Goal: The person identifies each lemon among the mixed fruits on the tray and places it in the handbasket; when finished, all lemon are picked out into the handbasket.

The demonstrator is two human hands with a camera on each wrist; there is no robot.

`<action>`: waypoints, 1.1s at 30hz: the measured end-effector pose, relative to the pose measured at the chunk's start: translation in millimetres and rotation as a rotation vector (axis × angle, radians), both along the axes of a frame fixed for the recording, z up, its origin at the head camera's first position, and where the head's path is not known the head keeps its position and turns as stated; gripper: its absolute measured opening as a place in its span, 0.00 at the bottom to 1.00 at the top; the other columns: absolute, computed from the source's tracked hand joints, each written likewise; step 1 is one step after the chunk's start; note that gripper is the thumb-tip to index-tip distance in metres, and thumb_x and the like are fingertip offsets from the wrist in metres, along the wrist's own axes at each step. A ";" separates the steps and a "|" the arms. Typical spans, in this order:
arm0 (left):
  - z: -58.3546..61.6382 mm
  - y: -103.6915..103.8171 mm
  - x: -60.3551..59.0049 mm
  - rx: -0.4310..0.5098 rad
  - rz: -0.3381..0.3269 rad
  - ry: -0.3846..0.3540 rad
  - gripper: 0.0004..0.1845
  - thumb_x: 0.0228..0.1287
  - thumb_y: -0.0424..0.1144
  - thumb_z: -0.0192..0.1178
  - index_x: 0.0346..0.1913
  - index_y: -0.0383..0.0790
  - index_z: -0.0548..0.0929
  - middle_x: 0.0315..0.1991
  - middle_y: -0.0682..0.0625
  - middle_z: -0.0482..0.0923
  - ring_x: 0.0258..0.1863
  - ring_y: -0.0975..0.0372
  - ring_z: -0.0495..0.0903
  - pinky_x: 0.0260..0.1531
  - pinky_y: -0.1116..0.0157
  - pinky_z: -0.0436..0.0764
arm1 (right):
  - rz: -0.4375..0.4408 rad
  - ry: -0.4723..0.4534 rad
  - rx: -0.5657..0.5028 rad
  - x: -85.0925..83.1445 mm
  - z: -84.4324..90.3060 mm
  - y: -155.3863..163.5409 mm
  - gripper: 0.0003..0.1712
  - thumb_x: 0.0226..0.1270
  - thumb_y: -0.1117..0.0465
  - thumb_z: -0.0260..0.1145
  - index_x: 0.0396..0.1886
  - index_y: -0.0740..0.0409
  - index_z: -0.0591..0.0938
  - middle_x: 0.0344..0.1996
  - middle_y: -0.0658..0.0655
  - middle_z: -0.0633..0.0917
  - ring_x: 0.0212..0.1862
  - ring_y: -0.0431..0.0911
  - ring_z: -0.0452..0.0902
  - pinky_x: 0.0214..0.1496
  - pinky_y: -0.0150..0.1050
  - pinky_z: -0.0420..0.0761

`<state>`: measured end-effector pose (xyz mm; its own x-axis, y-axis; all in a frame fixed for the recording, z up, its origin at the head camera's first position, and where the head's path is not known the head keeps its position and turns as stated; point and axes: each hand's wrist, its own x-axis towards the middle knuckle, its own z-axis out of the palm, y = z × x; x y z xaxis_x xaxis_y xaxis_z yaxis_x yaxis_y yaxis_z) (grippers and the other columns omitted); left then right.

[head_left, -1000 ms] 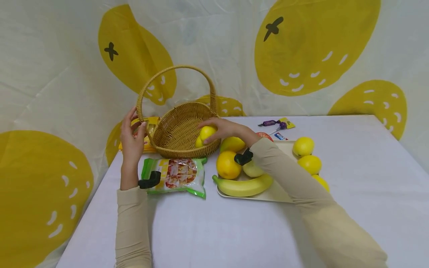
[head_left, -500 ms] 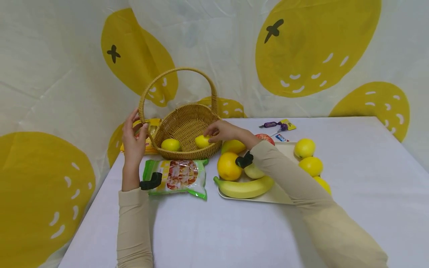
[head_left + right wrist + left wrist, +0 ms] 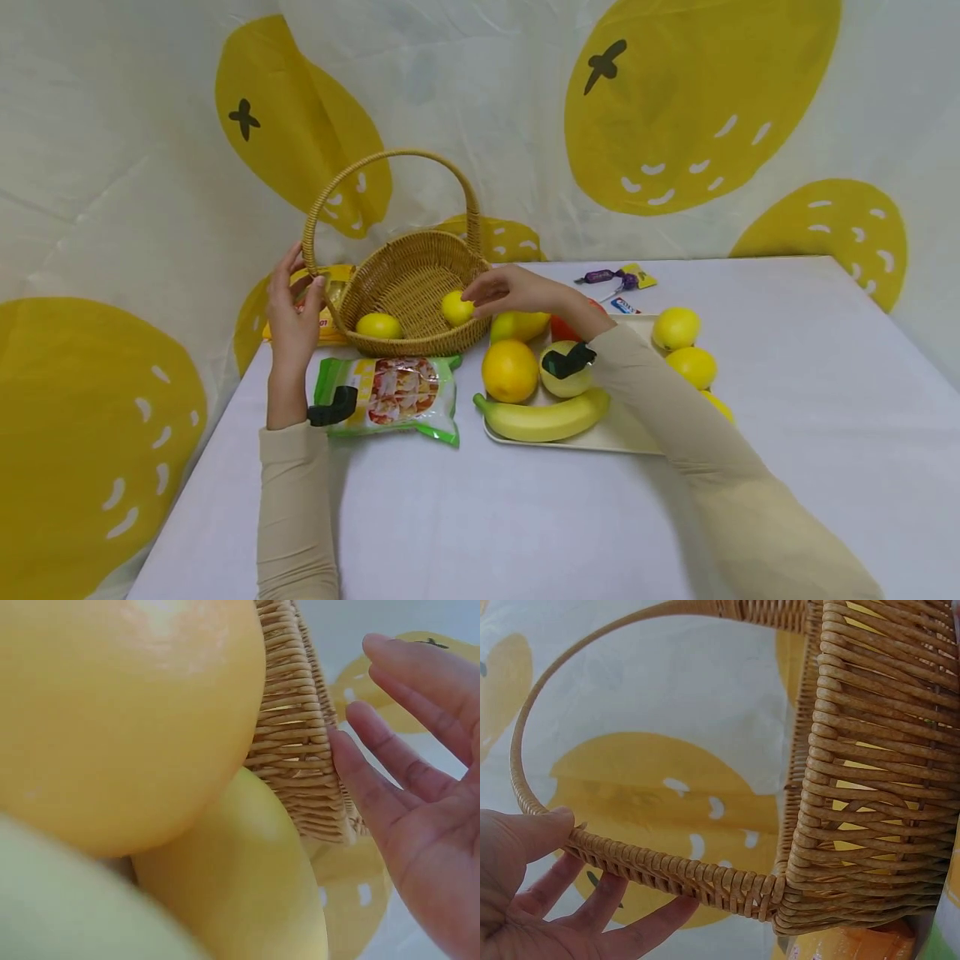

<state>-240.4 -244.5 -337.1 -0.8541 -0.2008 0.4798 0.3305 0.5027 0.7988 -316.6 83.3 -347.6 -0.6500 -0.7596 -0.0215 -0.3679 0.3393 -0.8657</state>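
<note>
A wicker basket (image 3: 420, 283) with a tall hoop handle (image 3: 675, 862) stands at the back left. My left hand (image 3: 294, 325) holds that handle's left side, thumb on one face and fingers behind. Two lemons lie in the basket: one lemon (image 3: 378, 326) to the left, another lemon (image 3: 456, 308) to the right. Over the basket's right rim hovers my right hand (image 3: 527, 292), fingers extended and holding nothing; its fingertips are close to the right lemon, and whether they touch it is unclear. In the right wrist view the fingers (image 3: 360, 776) are beside the basket wall.
Right of the basket, a cream tray (image 3: 626, 437) bears an orange (image 3: 510, 371), a mango (image 3: 517, 326), a banana (image 3: 543, 418) and several lemons (image 3: 677, 328). A green-edged food bag (image 3: 397, 398) lies before the basket, a yellow packet (image 3: 333, 329) behind it. Wrapped candies (image 3: 600, 276) lie farther back.
My right hand has set down the lemons it carried; they now lie apart in the basket. It has let go and drawn slightly right. The left hand stays on the handle.
</note>
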 end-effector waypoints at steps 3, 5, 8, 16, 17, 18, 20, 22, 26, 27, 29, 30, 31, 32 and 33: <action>7.8 4.9 7.1 -0.005 -0.007 0.005 0.29 0.73 0.30 0.51 0.74 0.41 0.60 0.64 0.36 0.63 0.61 0.45 0.73 0.46 0.71 0.81 | 0.003 -0.002 -0.024 5.2 -0.3 7.2 0.21 0.67 0.67 0.65 0.58 0.72 0.77 0.55 0.69 0.79 0.58 0.57 0.75 0.62 0.43 0.76; 12.0 8.2 11.0 -0.002 -0.014 0.013 0.28 0.73 0.30 0.50 0.74 0.39 0.60 0.64 0.34 0.63 0.61 0.41 0.72 0.45 0.73 0.81 | 0.002 -0.007 -0.038 9.0 0.1 12.4 0.21 0.67 0.68 0.65 0.57 0.72 0.77 0.55 0.69 0.79 0.58 0.58 0.75 0.62 0.43 0.76; 12.0 8.0 11.3 0.004 -0.019 0.035 0.28 0.73 0.30 0.51 0.74 0.38 0.60 0.63 0.34 0.64 0.60 0.38 0.72 0.42 0.78 0.79 | 0.003 -0.010 -0.063 14.9 2.6 20.9 0.20 0.67 0.67 0.65 0.56 0.72 0.78 0.55 0.70 0.79 0.59 0.60 0.75 0.61 0.42 0.77; 21.9 15.2 20.3 -0.003 -0.018 0.017 0.28 0.73 0.29 0.51 0.73 0.37 0.61 0.63 0.33 0.64 0.60 0.42 0.73 0.48 0.76 0.78 | 0.029 -0.007 -0.121 45.8 15.2 48.5 0.18 0.66 0.68 0.66 0.54 0.71 0.79 0.55 0.68 0.79 0.59 0.59 0.75 0.56 0.40 0.80; 23.0 16.0 21.2 -0.004 -0.016 0.013 0.28 0.73 0.29 0.51 0.73 0.37 0.61 0.63 0.33 0.64 0.61 0.42 0.73 0.49 0.75 0.78 | 0.041 -0.012 -0.132 50.3 15.6 52.2 0.18 0.66 0.68 0.66 0.54 0.72 0.79 0.55 0.68 0.79 0.59 0.60 0.75 0.56 0.40 0.80; 23.7 16.6 21.7 -0.006 -0.012 0.009 0.28 0.73 0.29 0.51 0.73 0.37 0.61 0.63 0.34 0.64 0.61 0.42 0.73 0.49 0.74 0.78 | 0.057 -0.014 -0.143 54.8 15.6 56.0 0.18 0.66 0.68 0.66 0.54 0.73 0.78 0.55 0.70 0.78 0.59 0.61 0.75 0.56 0.40 0.80; 24.7 17.0 21.7 -0.010 -0.003 0.008 0.28 0.73 0.29 0.51 0.73 0.38 0.61 0.63 0.34 0.64 0.61 0.43 0.73 0.51 0.71 0.79 | 0.089 -0.005 -0.153 63.3 15.3 63.2 0.19 0.65 0.68 0.66 0.53 0.74 0.78 0.55 0.70 0.78 0.58 0.63 0.75 0.56 0.41 0.80; 24.8 17.3 21.8 -0.013 0.004 0.005 0.28 0.73 0.29 0.51 0.73 0.38 0.61 0.63 0.34 0.65 0.61 0.43 0.73 0.53 0.69 0.79 | 0.118 0.025 -0.143 71.0 14.9 71.3 0.18 0.65 0.67 0.67 0.53 0.73 0.79 0.54 0.68 0.79 0.56 0.61 0.75 0.57 0.42 0.80; 23.7 17.9 22.2 -0.012 0.003 -0.002 0.28 0.73 0.29 0.51 0.73 0.38 0.61 0.63 0.34 0.65 0.60 0.44 0.73 0.52 0.69 0.79 | 0.129 0.099 -0.090 85.2 14.8 93.6 0.17 0.66 0.66 0.66 0.53 0.67 0.81 0.53 0.61 0.81 0.54 0.55 0.76 0.56 0.41 0.80; 23.4 17.9 22.4 -0.009 -0.001 -0.001 0.28 0.73 0.29 0.51 0.73 0.37 0.61 0.63 0.34 0.65 0.60 0.43 0.73 0.52 0.70 0.79 | 0.126 0.117 -0.084 88.4 14.8 100.4 0.16 0.66 0.66 0.66 0.53 0.67 0.81 0.52 0.61 0.81 0.54 0.53 0.76 0.56 0.41 0.80; 23.4 17.9 22.8 -0.005 -0.010 0.006 0.28 0.73 0.29 0.51 0.73 0.37 0.61 0.63 0.33 0.65 0.60 0.43 0.73 0.52 0.72 0.78 | 0.104 0.131 -0.083 94.7 14.1 114.9 0.16 0.67 0.67 0.65 0.53 0.66 0.81 0.52 0.61 0.81 0.54 0.53 0.76 0.57 0.41 0.80; 23.3 17.5 22.6 -0.003 -0.012 0.012 0.28 0.73 0.29 0.51 0.73 0.36 0.61 0.63 0.33 0.65 0.60 0.42 0.73 0.51 0.73 0.78 | 0.088 0.136 -0.090 97.4 13.6 122.0 0.15 0.66 0.68 0.65 0.52 0.67 0.80 0.51 0.63 0.81 0.54 0.52 0.76 0.57 0.40 0.80; 23.9 17.6 22.9 -0.002 -0.014 0.017 0.28 0.73 0.29 0.51 0.73 0.36 0.61 0.63 0.33 0.65 0.60 0.42 0.73 0.50 0.75 0.78 | 0.064 0.139 -0.088 100.0 13.3 129.2 0.15 0.67 0.68 0.65 0.52 0.67 0.81 0.51 0.63 0.81 0.53 0.51 0.77 0.57 0.39 0.79; 24.2 17.4 22.7 0.001 -0.018 0.023 0.28 0.73 0.28 0.51 0.73 0.36 0.61 0.63 0.33 0.64 0.60 0.41 0.73 0.49 0.76 0.77 | 0.039 0.144 -0.089 102.6 12.9 136.1 0.15 0.66 0.69 0.65 0.52 0.65 0.81 0.51 0.63 0.81 0.53 0.50 0.77 0.57 0.38 0.79; 24.4 17.3 22.4 0.003 -0.021 0.030 0.27 0.73 0.28 0.50 0.73 0.35 0.61 0.62 0.33 0.64 0.60 0.40 0.72 0.48 0.77 0.77 | 0.007 0.152 -0.080 104.9 12.3 143.3 0.15 0.66 0.69 0.65 0.52 0.63 0.81 0.51 0.62 0.82 0.54 0.47 0.77 0.57 0.37 0.79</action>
